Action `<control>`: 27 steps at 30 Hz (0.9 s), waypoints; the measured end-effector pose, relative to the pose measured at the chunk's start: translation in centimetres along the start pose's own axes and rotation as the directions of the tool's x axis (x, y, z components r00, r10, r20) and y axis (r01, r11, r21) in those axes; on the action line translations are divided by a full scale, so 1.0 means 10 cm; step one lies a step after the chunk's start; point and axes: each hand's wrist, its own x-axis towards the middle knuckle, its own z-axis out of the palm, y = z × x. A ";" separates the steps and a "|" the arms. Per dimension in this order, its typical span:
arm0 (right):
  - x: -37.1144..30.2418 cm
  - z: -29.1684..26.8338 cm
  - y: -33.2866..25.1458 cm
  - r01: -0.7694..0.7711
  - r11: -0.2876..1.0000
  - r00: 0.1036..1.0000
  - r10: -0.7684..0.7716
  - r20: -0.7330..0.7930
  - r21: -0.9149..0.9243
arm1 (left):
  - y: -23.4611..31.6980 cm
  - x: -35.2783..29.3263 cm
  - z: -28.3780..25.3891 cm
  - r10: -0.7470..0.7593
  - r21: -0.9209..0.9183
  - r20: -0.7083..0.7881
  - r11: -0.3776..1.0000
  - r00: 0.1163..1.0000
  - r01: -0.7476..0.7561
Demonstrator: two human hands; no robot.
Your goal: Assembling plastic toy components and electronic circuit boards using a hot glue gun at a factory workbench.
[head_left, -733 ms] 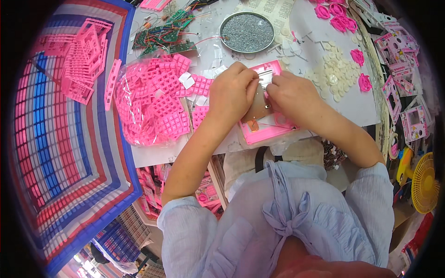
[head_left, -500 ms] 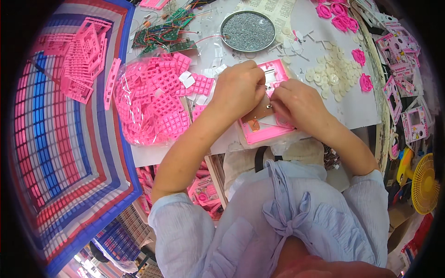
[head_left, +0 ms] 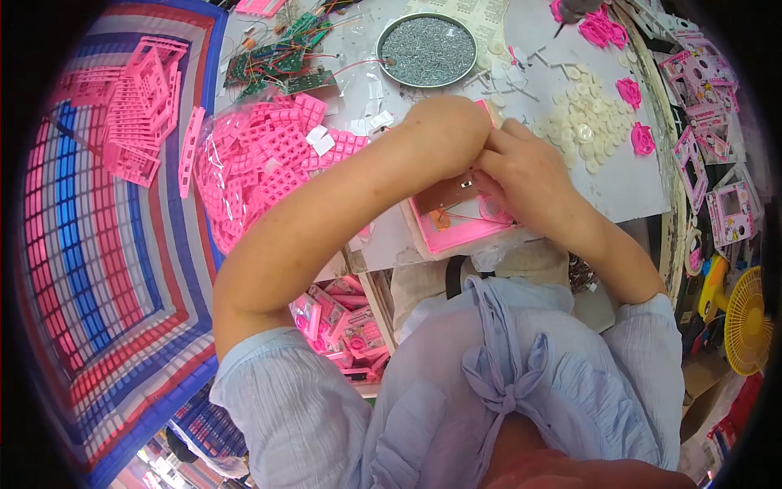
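On the table in front of me lies a pink plastic casing [head_left: 456, 238], open side up. Inside it is a brown circuit board [head_left: 440, 194] with a small metal part and thin wires. My left hand [head_left: 453, 134] lies across the far part of the casing, wrist bent, its fingers hidden from view. Close against it, my right hand [head_left: 525, 167] is closed over the casing's right side, fingers curled and pressed together. Whatever is between those fingertips cannot be made out.
A bag of pink keypads [head_left: 269, 155] lies left, green circuit boards [head_left: 281, 57] beyond. A round tray of small metal pieces [head_left: 428, 50] stands ahead; white discs [head_left: 586, 122] and pink coils [head_left: 627, 91] lie right. A dark pointed tool [head_left: 570, 12] shows at the top edge.
My left hand has moved right and swung over the casing's far end, its forearm now higher across the keypads. My right hand stays nearly in place. A dark pointed tool has appeared at the top right.
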 end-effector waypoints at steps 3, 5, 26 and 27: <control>0.04 -0.02 0.05 0.014 0.997 1.000 -0.013 0.021 -0.075 | -0.16 0.04 0.03 -0.057 -0.001 -0.088 0.998 0.994 0.057; 0.05 -0.01 0.09 0.008 0.993 0.998 -0.001 0.058 -0.122 | -0.22 0.04 0.00 -0.073 -0.053 -0.046 0.996 0.996 0.070; 0.12 0.01 0.27 0.186 0.980 0.982 -0.188 0.034 0.066 | -0.37 -0.11 0.14 0.014 -0.226 -0.163 0.973 0.986 -0.051; 0.11 0.01 0.27 0.190 0.980 0.981 -0.192 0.025 0.062 | -0.36 -0.10 0.13 0.018 -0.222 -0.148 0.974 0.989 -0.051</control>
